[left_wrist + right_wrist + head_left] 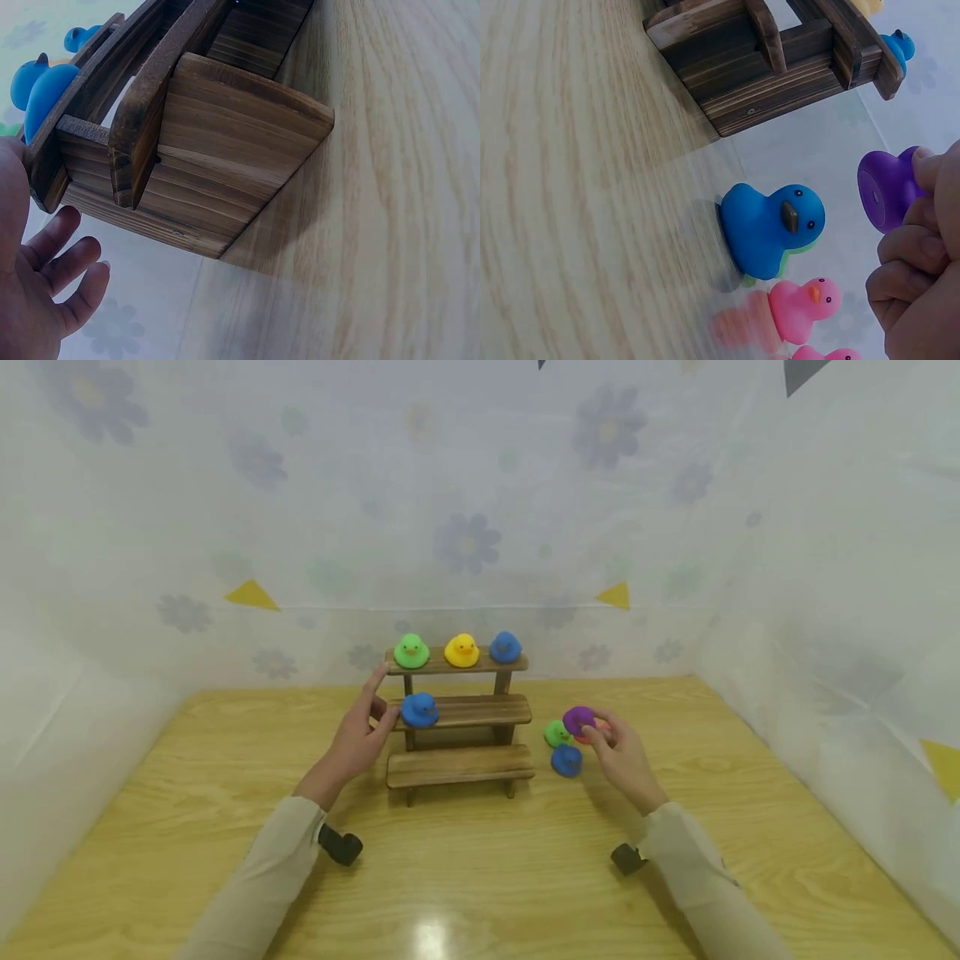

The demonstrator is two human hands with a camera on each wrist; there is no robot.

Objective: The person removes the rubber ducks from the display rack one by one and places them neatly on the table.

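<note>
My right hand (624, 764) pinches a purple rubber duck (579, 720) between thumb and fingers, lifted above the other ducks at the right. In the right wrist view, the flat underside of the purple duck (873, 196) shows. My left hand (351, 743) is at the left end of a three-tier wooden stand (459, 766), fingers loosely spread. Its index fingertip is right at the top tier's end, its thumb beside a blue duck (420, 710) on the middle tier. A green duck (411, 652), a yellow duck (462, 651) and another blue duck (506, 647) line the top tier.
Right of the stand, a green duck (557, 734) and a blue duck (567, 761) sit on the wooden table (480, 868). Pink ducks (804, 307) stand close by, partly hidden by my right hand in the head view. Flower-patterned sheeting (465, 543) surrounds the table.
</note>
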